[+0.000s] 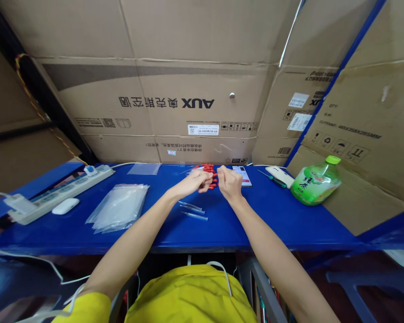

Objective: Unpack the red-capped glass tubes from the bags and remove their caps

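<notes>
Left hand (195, 181) grip closed on red caps (214, 181), right hand (229, 183) grip curled closed just beside, clear tubes (193, 211) near on blue table (272, 215), bags (119, 206) to left

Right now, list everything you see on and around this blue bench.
red pieces: cluster, red, back centre
clear tubes: about three, clear, before the hands
bag stack: one, clear, left
power strip: one, white, far left
mouse: one, white, by the power strip
phone: one, white screen, right of hands
screwdriver: one, green-handled, right
bottle: one, green, far right
boxes: several, brown, behind
bench: one, blue
left hand: one, bare, curled on red pieces
right hand: one, bare, curled beside it
</notes>
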Action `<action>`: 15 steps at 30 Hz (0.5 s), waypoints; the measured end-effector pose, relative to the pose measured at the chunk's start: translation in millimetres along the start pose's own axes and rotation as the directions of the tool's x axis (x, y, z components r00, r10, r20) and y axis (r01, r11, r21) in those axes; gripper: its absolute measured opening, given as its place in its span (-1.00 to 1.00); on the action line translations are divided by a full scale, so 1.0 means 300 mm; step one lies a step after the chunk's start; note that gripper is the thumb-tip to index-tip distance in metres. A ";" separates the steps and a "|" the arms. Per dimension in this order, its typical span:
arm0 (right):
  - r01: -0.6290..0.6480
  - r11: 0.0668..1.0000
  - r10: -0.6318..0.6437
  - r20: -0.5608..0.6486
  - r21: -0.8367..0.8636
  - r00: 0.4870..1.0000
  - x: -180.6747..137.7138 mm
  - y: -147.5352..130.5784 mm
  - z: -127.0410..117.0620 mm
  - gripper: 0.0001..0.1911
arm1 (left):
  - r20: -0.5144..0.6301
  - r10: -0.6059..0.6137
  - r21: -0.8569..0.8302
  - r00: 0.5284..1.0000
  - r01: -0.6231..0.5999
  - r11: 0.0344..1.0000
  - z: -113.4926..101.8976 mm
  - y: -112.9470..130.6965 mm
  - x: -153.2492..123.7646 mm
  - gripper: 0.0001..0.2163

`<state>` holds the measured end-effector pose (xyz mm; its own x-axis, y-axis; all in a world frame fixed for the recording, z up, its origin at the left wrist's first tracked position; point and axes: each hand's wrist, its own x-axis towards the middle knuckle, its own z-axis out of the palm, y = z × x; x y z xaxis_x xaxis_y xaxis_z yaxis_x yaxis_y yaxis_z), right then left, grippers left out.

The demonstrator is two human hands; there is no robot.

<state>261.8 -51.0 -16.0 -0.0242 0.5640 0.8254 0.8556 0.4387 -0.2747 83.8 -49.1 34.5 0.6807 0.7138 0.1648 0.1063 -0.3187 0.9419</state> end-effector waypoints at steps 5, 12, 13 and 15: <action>-0.044 0.988 0.030 -0.096 -0.146 0.995 0.011 0.040 0.003 -0.41 | 0.040 -0.034 0.058 0.999 0.032 0.998 -0.010 -0.017 0.000 -0.66; -0.004 0.974 0.005 0.004 -0.227 1.000 0.001 0.010 0.030 -0.50 | -0.040 0.029 0.171 0.999 -0.022 0.985 0.020 -0.059 0.019 -0.86; 0.023 0.974 -0.018 0.027 -0.224 0.999 -0.001 0.005 0.034 -0.51 | -0.061 0.048 0.201 0.997 -0.034 0.979 0.022 -0.062 0.022 -0.86; 0.081 0.973 -0.068 0.065 -0.216 0.996 -0.005 0.000 0.041 -0.53 | -0.091 0.092 0.265 0.992 -0.065 0.962 0.023 -0.070 0.027 -0.85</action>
<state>255.4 -43.1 -23.2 -0.1160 0.5774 0.8082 0.9422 0.3215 -0.0944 92.1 -41.0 14.1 0.6192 0.7349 0.2766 0.2497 -0.5182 0.8180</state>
